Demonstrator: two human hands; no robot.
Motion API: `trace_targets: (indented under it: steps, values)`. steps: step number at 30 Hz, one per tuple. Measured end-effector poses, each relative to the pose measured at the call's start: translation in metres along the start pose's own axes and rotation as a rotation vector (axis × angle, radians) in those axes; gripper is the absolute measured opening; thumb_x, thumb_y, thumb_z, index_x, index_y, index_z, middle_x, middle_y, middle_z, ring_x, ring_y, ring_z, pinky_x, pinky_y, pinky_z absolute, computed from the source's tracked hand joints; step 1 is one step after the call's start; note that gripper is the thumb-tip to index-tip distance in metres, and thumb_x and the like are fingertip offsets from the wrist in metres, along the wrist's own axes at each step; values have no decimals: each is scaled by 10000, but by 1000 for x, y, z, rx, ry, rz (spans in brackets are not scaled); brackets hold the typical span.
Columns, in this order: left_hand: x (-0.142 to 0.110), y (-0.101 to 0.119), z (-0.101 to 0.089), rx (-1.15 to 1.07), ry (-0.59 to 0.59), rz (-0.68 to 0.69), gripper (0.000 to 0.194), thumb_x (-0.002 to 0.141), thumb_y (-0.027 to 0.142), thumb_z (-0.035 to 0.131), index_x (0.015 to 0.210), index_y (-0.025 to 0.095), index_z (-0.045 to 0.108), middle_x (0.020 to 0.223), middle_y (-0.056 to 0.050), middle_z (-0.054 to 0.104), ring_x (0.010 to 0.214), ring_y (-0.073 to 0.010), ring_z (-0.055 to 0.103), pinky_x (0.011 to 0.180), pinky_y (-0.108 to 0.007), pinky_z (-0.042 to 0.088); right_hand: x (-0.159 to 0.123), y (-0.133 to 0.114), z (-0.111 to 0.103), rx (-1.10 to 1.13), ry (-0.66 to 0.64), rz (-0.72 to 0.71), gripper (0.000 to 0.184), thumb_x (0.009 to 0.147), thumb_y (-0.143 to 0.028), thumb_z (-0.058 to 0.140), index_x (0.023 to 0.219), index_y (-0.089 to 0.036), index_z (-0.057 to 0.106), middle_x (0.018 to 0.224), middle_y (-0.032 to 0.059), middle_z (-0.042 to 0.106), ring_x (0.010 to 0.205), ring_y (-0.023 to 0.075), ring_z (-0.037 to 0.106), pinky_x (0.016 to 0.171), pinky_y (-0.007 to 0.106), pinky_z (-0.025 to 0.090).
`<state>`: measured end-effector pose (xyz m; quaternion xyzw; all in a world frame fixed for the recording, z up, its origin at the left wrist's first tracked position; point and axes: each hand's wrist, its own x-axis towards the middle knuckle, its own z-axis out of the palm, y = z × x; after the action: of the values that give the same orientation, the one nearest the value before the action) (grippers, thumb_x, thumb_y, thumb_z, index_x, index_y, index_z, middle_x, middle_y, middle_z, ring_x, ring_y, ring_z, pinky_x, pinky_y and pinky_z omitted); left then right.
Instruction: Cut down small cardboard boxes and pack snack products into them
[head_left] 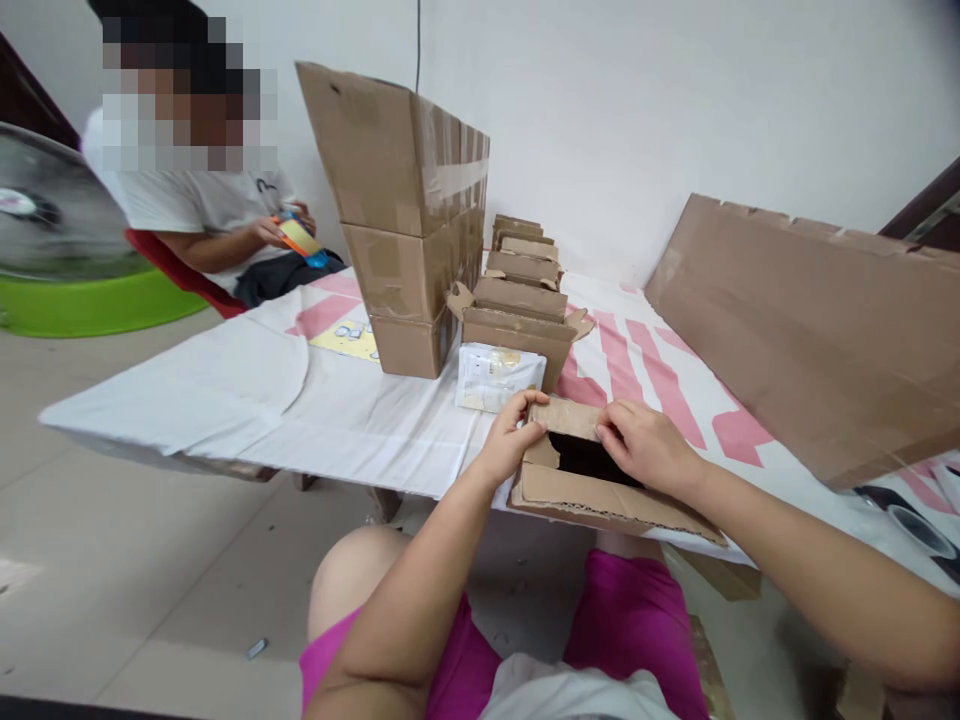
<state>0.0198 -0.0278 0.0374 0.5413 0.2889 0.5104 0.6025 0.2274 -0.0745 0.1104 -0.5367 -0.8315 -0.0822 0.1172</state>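
Observation:
A small brown cardboard box (592, 495) lies at the near edge of the low table, its top partly open onto a dark inside. My left hand (511, 440) pinches the far flap (564, 417) of that box at its left corner. My right hand (646, 447) presses closed fingers on the same flap from the right, over the opening. Just beyond the box lies a white plastic packet (496, 376) on the white and pink table cover (247, 385).
A row of small folded boxes (521, 300) runs away from me. A tall stack of cartons (412, 215) stands left of it. Flat cardboard sheets (817, 320) lean at the right. A tape roll (916, 528) lies far right. Another person (217, 215) sits at the far left, hands on a small item.

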Motion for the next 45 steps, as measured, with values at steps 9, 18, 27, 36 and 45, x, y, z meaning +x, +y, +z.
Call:
trace_targets:
  steps: [9,18,27,36,45]
  values:
    - [-1,2,0,53,-9,20,369,679,300,629,1030,204,572,854,9,552,750,-156,490,667,-254,392,2,2,1,24,-61,23,118,897,-217,423,808,-209,500,811,55,615,727,183,557,684,306,412]
    - [0,3,0,34,7,1,375,656,293,623,1017,208,571,827,16,535,731,-149,473,649,-248,373,0,4,-1,133,-9,-34,88,802,-141,472,759,-217,489,771,31,592,697,163,545,648,285,429]
    - [0,2,1,1,7,6,350,668,285,631,1008,214,580,861,16,534,772,-153,490,697,-254,391,4,18,-4,206,-44,-257,354,906,-96,397,1125,-244,632,1077,58,620,838,140,635,729,278,528]
    - [0,1,1,21,-1,-8,357,684,295,614,1030,224,568,858,14,520,753,-155,471,684,-256,378,6,19,1,96,41,-292,170,900,-112,465,895,-193,615,889,57,674,793,176,636,707,308,528]
    - [0,2,1,60,20,2,345,684,289,608,1020,219,579,865,13,531,759,-154,475,676,-252,382,-2,5,-1,76,28,-206,178,873,-73,458,843,-201,578,949,83,689,897,213,640,806,380,539]
